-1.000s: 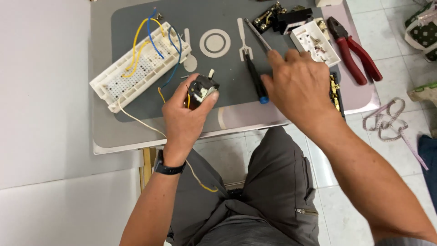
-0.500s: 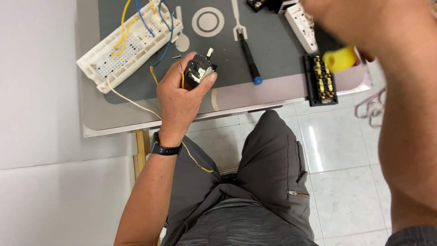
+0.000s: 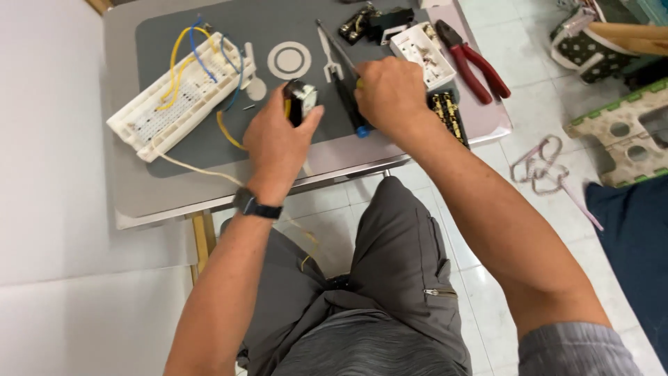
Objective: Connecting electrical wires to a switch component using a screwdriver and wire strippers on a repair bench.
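My left hand [image 3: 277, 139] is closed around a small black and white part [image 3: 302, 99] with a yellow wire, holding it upright over the grey mat [image 3: 209, 143]. My right hand [image 3: 390, 90] lies just to its right, its fingers curled over the black handle of a screwdriver [image 3: 360, 125] with a blue end cap. The screwdriver's thin shaft [image 3: 332, 39] points away from me across the mat. Most of the handle is hidden under the hand.
A white breadboard [image 3: 177, 101] with yellow and blue wires lies at the left. A white ring [image 3: 289, 60], a white socket part [image 3: 421, 43], red-handled pliers [image 3: 476, 64] and a black terminal block [image 3: 449, 117] surround my hands. A pink cord [image 3: 539, 167] lies on the floor.
My right hand was raised close to the camera and has come back down onto the screwdriver handle. My left hand still holds the small part in the same place.
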